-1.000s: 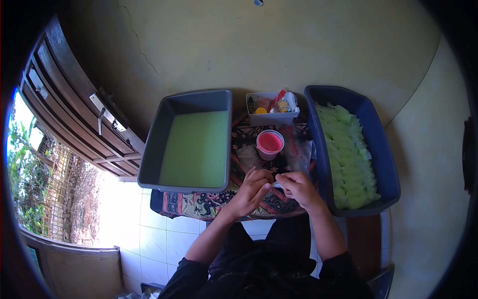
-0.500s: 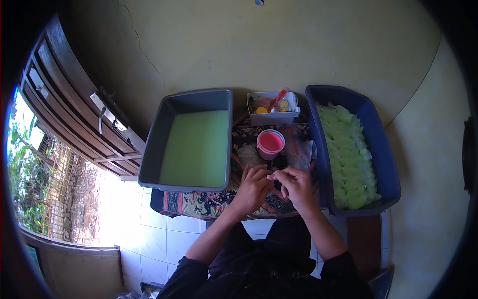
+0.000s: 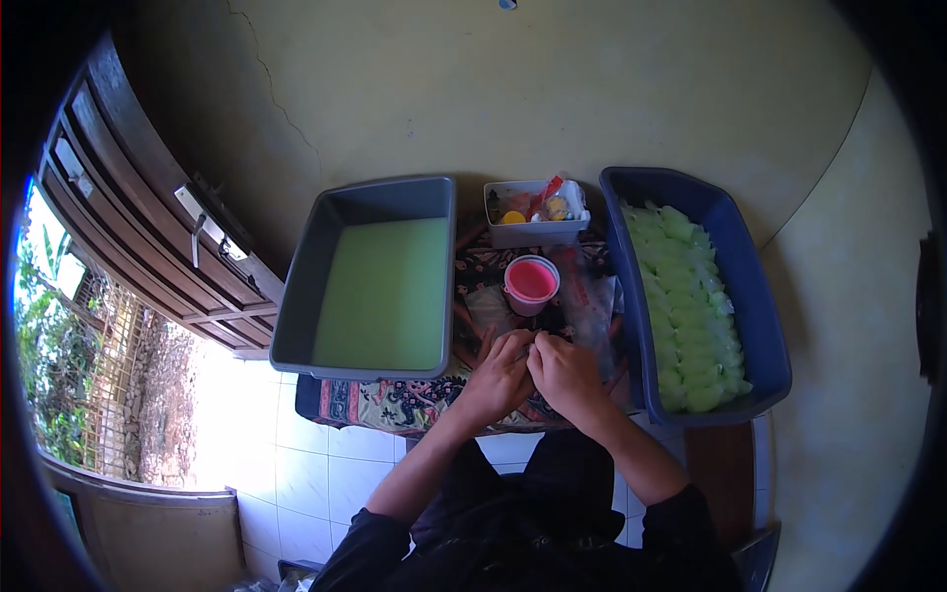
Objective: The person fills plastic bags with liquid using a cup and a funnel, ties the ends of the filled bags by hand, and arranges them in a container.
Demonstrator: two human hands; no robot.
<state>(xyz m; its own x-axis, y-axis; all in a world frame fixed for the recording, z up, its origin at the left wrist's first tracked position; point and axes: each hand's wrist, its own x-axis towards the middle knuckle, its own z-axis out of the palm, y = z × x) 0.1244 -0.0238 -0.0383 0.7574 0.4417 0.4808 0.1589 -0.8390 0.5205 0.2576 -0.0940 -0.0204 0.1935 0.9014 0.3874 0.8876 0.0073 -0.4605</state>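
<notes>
My left hand [image 3: 496,383] and my right hand [image 3: 567,377] meet over the front of the cloth-covered table, their fingertips together. The fingers of both are bent and pinched closed. Whatever lies between them is too small or hidden to make out. Just beyond my fingers stands a pink cup [image 3: 531,282] with pink inside. Flat clear plastic bags [image 3: 598,326] lie to the right of the cup, and another clear sheet [image 3: 485,304] lies to its left.
At left, a grey tub [image 3: 446,266] holds pale green liquid [image 3: 385,291]. The dark blue tub [image 3: 758,326] at right contains rows of green-filled plastic bags [image 3: 691,316]. Behind the cup sits a white box [image 3: 538,235] of small items. An open wooden door [image 3: 148,187] stands far left.
My right hand has turned and drawn in against my left hand, its fingers now curled down. The view has shifted very slightly.
</notes>
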